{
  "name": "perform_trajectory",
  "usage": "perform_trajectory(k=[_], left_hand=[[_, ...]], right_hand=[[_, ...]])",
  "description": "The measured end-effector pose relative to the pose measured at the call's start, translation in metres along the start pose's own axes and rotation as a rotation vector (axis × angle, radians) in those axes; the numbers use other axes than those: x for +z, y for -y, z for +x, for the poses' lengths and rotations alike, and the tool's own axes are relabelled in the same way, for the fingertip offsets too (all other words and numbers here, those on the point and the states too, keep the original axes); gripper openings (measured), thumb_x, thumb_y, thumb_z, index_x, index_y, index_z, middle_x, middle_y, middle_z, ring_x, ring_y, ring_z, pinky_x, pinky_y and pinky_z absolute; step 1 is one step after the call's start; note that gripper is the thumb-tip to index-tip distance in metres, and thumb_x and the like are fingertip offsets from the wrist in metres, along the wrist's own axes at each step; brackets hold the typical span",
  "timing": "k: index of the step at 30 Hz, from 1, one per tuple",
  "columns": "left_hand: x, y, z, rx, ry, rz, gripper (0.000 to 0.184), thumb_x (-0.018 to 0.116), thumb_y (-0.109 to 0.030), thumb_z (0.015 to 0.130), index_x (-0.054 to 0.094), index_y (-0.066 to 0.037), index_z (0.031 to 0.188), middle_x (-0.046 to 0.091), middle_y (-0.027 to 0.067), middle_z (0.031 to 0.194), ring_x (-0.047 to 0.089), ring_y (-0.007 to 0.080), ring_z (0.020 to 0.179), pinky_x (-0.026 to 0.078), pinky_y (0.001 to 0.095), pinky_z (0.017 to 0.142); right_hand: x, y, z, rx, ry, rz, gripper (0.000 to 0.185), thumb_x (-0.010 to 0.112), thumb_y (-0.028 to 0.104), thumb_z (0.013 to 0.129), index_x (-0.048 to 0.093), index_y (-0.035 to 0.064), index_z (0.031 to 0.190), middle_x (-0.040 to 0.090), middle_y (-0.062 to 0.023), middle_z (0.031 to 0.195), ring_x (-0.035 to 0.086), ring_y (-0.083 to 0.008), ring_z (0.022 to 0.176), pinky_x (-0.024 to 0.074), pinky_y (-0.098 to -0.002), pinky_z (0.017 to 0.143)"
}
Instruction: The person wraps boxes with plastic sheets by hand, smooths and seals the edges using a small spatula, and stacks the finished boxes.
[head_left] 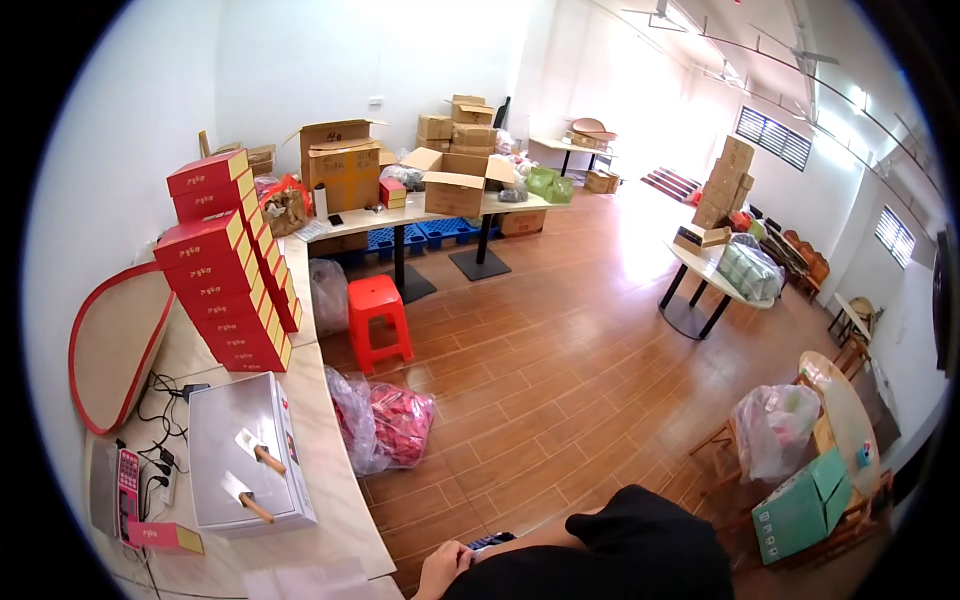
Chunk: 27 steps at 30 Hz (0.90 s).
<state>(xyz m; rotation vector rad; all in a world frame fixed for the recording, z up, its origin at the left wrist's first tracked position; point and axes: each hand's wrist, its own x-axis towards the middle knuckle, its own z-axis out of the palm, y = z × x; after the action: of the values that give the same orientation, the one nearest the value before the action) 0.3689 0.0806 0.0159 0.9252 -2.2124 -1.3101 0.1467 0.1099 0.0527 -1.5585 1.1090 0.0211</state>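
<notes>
At the bottom edge is my left hand (pixel 445 569), its fingers curled together beside my black clothing (pixel 640 550). Whatever those fingers hold, if anything, is hidden. Just past them shows a small part of a dark blue patterned thing (pixel 492 541), too little to name. Bare skin runs from there to the black cloth. My right hand cannot be made out. Left of my hand, on the pale table (pixel 345 510), a flat grey-white box (pixel 215 420) carries two wooden-handled scrapers (pixel 262 457). A small pink-red box (pixel 165 537) lies near a pink keypad device (pixel 128 480).
Red boxes (pixel 230 290) stand in tall stacks along the left table. A red stool (pixel 378 320) and plastic-wrapped red goods (pixel 402 425) are on the tiled floor (pixel 560 370). Cartons (pixel 345 180) sit farther back. A green box (pixel 800 510) is at lower right.
</notes>
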Motion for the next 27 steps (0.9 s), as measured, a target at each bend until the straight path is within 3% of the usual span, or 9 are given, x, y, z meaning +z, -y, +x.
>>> perform_trajectory(k=[4,10,27], left_hand=[[0.008,0.022,0.003,0.071,-0.094,0.064,0.015,0.063,-0.018,0.087,0.061,-0.005,0.079,0.064,0.0138,0.079,0.065,0.0307,0.076,0.051,0.0381,0.067],[0.007,0.021,0.001,-0.007,-0.136,0.063,0.015,0.066,-0.019,0.086,0.062,-0.006,0.082,0.064,0.0132,0.081,0.064,0.0337,0.078,0.050,0.0431,0.067],[0.003,0.015,0.003,-0.056,0.045,0.038,0.028,0.062,-0.030,0.092,0.064,-0.002,0.088,0.067,0.0182,0.087,0.066,0.0332,0.084,0.051,0.0395,0.075]], right_hand=[[0.000,0.000,0.006,-0.007,-0.005,0.010,0.034,0.052,0.029,0.094,0.065,0.0009,0.108,0.068,-0.0218,0.107,0.064,-0.0334,0.099,0.0471,-0.0439,0.086],[0.000,0.003,0.008,-0.005,0.000,0.016,0.035,0.052,0.030,0.095,0.064,0.0009,0.109,0.068,-0.0212,0.107,0.064,-0.0326,0.099,0.0471,-0.0436,0.086],[0.003,0.005,-0.002,0.023,0.046,0.027,0.036,0.051,0.032,0.096,0.064,0.0012,0.111,0.068,-0.0196,0.109,0.063,-0.0305,0.099,0.0469,-0.0428,0.087]])
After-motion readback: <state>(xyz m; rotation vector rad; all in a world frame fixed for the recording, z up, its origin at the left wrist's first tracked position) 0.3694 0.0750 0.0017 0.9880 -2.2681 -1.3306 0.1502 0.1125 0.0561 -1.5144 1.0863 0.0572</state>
